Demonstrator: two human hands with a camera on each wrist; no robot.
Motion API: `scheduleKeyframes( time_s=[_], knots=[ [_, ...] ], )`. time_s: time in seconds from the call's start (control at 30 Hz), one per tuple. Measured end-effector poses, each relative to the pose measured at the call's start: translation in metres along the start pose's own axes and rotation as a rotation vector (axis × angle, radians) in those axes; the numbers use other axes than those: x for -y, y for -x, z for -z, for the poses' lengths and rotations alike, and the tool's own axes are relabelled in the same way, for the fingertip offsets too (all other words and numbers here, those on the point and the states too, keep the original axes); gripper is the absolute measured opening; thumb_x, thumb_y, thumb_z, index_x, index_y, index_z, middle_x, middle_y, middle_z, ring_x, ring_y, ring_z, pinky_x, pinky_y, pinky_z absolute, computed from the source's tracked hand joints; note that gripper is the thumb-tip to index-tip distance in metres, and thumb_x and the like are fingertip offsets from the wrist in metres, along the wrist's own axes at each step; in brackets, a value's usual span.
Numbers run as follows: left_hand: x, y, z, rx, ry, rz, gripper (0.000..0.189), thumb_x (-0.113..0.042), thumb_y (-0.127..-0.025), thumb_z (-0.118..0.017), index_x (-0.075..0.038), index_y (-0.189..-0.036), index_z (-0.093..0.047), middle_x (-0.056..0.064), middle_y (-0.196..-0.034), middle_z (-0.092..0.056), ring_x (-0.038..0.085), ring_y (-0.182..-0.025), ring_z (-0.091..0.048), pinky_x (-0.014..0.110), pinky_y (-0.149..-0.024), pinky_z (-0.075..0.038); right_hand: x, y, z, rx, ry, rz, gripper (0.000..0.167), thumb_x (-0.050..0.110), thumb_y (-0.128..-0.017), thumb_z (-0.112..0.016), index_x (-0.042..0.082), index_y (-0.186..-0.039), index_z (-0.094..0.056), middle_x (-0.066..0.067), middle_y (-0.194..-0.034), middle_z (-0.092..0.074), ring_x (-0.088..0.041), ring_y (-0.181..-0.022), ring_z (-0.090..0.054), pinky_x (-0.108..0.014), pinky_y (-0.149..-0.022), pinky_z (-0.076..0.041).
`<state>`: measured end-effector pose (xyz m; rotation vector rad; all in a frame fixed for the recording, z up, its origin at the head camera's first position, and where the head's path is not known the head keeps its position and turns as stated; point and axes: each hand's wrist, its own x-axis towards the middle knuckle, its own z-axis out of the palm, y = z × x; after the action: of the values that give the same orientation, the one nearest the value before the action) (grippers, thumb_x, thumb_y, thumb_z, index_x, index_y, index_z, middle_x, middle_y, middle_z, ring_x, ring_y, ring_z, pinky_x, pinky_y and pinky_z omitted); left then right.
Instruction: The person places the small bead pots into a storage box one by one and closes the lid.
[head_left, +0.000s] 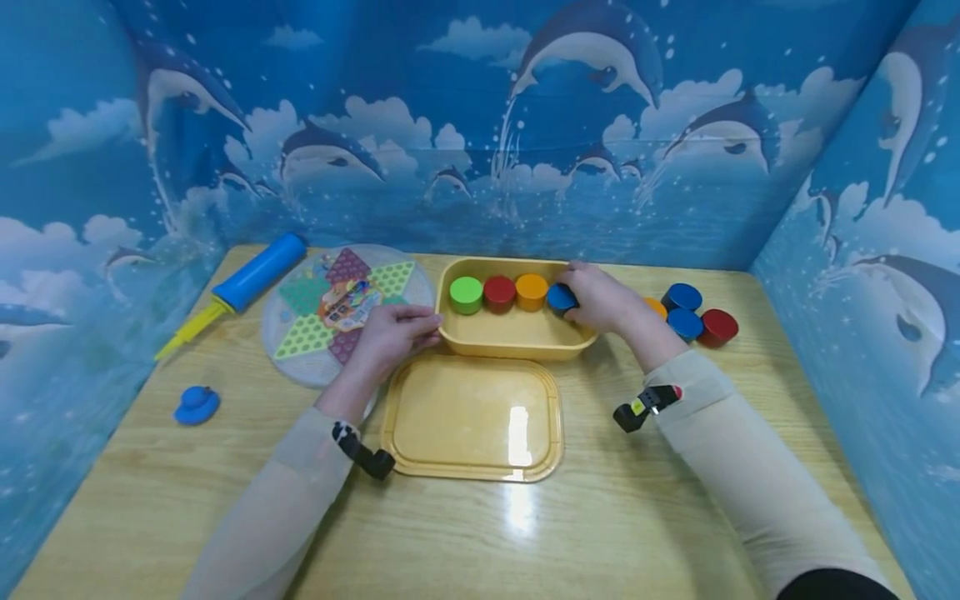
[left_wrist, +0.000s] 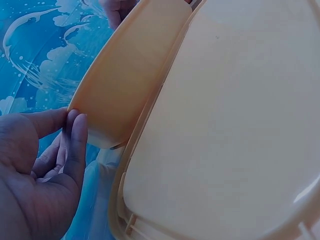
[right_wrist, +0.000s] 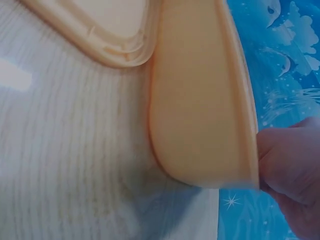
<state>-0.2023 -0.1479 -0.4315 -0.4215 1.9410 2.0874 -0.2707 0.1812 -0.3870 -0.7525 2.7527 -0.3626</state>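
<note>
My right hand, right of centre in the head view, curls its fingers round a blue cylinder at the right end of the row inside the yellow tray, beside the orange cylinder. My left hand rests relaxed fingers against the tray's left wall, gripping nothing. The lid lies just below the tray.

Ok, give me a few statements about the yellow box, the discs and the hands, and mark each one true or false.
1. The green disc lies inside the yellow box. True.
2. The right hand holds a red disc. False: it holds a blue disc.
3. The lid covers the box. False: it lies flat on the table in front of it.
4. The left hand touches the box's left end. True.
5. The blue pump lies in the box. False: it lies on the table, far left.
</note>
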Motion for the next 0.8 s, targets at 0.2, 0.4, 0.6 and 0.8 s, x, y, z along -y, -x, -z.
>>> scheduleKeyframes(
  time_s=[0.2,0.4,0.6,0.8],
  knots=[
    [0.0006,-0.0002,0.0005,0.001,-0.012,-0.001,0.032,-0.003,-0.100,-0.075,0.010,-0.128,-0.067,0.021,-0.113,-0.067,0.019,-0.086,-0.074,0.032,-0.087,-0.066,0.0002,-0.0028,-0.0082,-0.022,0.065,-0.008,0.059,0.007,-0.096,-0.080,-0.010,-0.145,-0.054,-0.031,-0.147,-0.050,-0.044,-0.133,-0.054,-0.055,-0.111,-0.052],
    [0.0011,-0.0008,0.0006,0.016,-0.002,-0.013,0.034,-0.002,-0.100,-0.075,0.012,-0.129,-0.066,0.021,-0.113,-0.067,0.019,-0.086,-0.074,0.032,-0.088,-0.066,-0.0005,-0.0037,-0.0097,-0.037,0.044,-0.048,0.060,0.009,-0.097,-0.079,-0.009,-0.148,-0.053,-0.031,-0.151,-0.047,-0.044,-0.136,-0.052,-0.056,-0.114,-0.049],
    [0.0011,-0.0013,0.0002,0.004,0.003,-0.005,0.033,-0.001,-0.100,-0.075,0.012,-0.129,-0.066,0.019,-0.109,-0.068,0.017,-0.083,-0.074,0.031,-0.086,-0.066,-0.0006,-0.0050,-0.0085,-0.038,0.018,-0.064,0.058,0.011,-0.099,-0.078,-0.008,-0.147,-0.053,-0.031,-0.148,-0.050,-0.044,-0.134,-0.054,-0.056,-0.112,-0.051],
    [0.0017,-0.0015,0.0003,0.001,0.005,-0.005,0.033,-0.001,-0.099,-0.075,0.012,-0.129,-0.066,0.019,-0.108,-0.068,0.017,-0.082,-0.074,0.031,-0.086,-0.066,0.0010,0.0007,-0.0061,-0.068,-0.030,-0.037,0.059,0.012,-0.098,-0.079,-0.009,-0.147,-0.053,-0.031,-0.147,-0.051,-0.045,-0.134,-0.053,-0.057,-0.110,-0.052]
  ],
)
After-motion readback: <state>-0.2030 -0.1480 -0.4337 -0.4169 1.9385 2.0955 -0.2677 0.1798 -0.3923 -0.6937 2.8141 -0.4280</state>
